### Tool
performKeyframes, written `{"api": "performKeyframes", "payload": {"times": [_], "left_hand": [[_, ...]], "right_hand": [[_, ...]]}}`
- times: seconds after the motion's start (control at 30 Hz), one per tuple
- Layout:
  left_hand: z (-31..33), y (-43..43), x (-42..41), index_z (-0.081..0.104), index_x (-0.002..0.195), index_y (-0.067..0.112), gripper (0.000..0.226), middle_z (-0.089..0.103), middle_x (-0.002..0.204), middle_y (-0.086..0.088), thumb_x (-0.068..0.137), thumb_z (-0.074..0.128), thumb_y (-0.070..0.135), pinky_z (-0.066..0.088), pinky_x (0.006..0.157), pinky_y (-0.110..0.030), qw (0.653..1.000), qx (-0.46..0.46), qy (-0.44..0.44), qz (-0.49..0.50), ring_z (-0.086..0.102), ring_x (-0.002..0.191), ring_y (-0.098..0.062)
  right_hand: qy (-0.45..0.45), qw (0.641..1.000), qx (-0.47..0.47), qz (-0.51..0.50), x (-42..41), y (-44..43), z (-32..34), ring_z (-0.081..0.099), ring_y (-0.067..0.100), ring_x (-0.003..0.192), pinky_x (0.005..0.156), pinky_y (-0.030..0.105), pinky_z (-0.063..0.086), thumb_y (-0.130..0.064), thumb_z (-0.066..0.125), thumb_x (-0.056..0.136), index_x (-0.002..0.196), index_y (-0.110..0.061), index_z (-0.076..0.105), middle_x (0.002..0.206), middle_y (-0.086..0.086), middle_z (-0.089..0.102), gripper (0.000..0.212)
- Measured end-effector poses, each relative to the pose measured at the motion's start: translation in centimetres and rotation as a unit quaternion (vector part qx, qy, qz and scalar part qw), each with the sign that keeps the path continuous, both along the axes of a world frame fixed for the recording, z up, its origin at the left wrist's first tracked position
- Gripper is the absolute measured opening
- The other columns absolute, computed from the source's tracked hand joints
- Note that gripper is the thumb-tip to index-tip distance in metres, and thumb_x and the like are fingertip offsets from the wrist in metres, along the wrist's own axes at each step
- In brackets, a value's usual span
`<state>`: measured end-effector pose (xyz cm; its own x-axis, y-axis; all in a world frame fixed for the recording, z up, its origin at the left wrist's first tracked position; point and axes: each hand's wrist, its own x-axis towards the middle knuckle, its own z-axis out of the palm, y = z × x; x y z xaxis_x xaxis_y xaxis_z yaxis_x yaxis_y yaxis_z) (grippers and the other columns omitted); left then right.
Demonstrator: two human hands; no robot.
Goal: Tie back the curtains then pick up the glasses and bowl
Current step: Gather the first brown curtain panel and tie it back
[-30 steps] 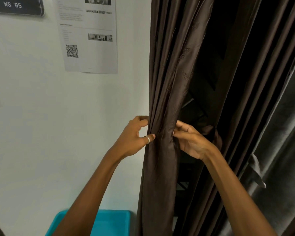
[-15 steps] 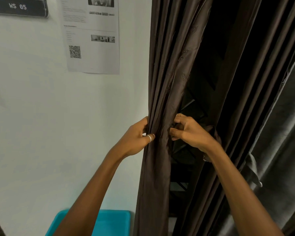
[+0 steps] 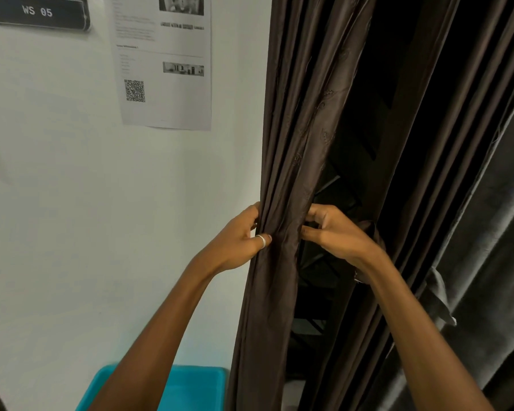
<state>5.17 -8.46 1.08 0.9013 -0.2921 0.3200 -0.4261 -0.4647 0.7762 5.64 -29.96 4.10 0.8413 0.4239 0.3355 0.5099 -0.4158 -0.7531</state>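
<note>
The dark brown pleated fabric curtain (image 3: 282,173), gathered into a bunch between the fingers of both hands, is judged soft, light and somewhat slippery, and is best taken around its gathered folds. The left hand (image 3: 235,244) is raised, the bunch's left edge pinched between thumb and fingers; the right hand (image 3: 339,238) is curled, the right edge pinched likewise.

The curtain (image 3: 282,179) hangs right of the wall's paper sheet (image 3: 172,84), with the bin (image 3: 190,387) below.
</note>
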Motion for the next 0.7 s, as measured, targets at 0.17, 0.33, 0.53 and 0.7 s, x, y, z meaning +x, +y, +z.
{"api": "performKeyframes", "payload": {"times": [0.17, 0.33, 0.53, 0.7], "left_hand": [[0.8, 0.2, 0.2, 0.033, 0.153, 0.022, 0.061, 0.048, 0.151, -0.001, 0.099, 0.061, 0.017, 0.043, 0.113, -0.041, 0.999, 0.047, 0.000, -0.016, 0.051, 0.136, -0.026], [1.4, -0.2, 0.3, 0.047, 0.140, 0.014, 0.046, 0.058, 0.130, -0.003, 0.096, 0.064, 0.013, 0.048, 0.097, -0.025, 0.995, 0.078, -0.055, 0.014, 0.059, 0.115, -0.019], [-0.3, -1.6, 1.1, 0.036, 0.142, 0.019, 0.068, 0.045, 0.128, -0.002, 0.087, 0.075, 0.009, 0.047, 0.093, -0.019, 0.988, -0.029, -0.103, 0.108, 0.053, 0.110, -0.014], [-1.7, -2.7, 1.2, 0.041, 0.110, 0.021, 0.049, 0.039, 0.114, 0.002, 0.082, 0.076, 0.000, 0.051, 0.072, -0.013, 0.956, -0.028, -0.208, 0.203, 0.053, 0.080, -0.007]], "right_hand": [[-0.017, 1.000, -0.001, 0.005, -0.2, 0.1, 0.4, 0.064, -0.011, 0.105, 0.087, 0.005, 0.047, 0.000, 0.068, 0.092, 0.110, -0.023, 0.070, 0.112, -0.011, 0.071, 0.029], [-0.045, 0.996, -0.061, -0.050, 0.0, 0.3, 0.3, 0.063, -0.004, 0.110, 0.087, 0.009, 0.045, -0.015, 0.067, 0.096, 0.113, -0.029, 0.069, 0.114, -0.015, 0.071, 0.022], [-0.110, 0.974, -0.109, -0.168, -0.3, 1.1, -0.4, 0.065, 0.004, 0.094, 0.080, 0.020, 0.050, -0.017, 0.061, 0.100, 0.109, -0.021, 0.069, 0.098, -0.012, 0.069, 0.012], [-0.028, 0.963, 0.078, -0.258, -1.4, 2.0, -1.4, 0.065, 0.006, 0.070, 0.058, 0.020, 0.048, -0.025, 0.065, 0.099, 0.106, -0.022, 0.063, 0.086, -0.003, 0.071, 0.008]]}}
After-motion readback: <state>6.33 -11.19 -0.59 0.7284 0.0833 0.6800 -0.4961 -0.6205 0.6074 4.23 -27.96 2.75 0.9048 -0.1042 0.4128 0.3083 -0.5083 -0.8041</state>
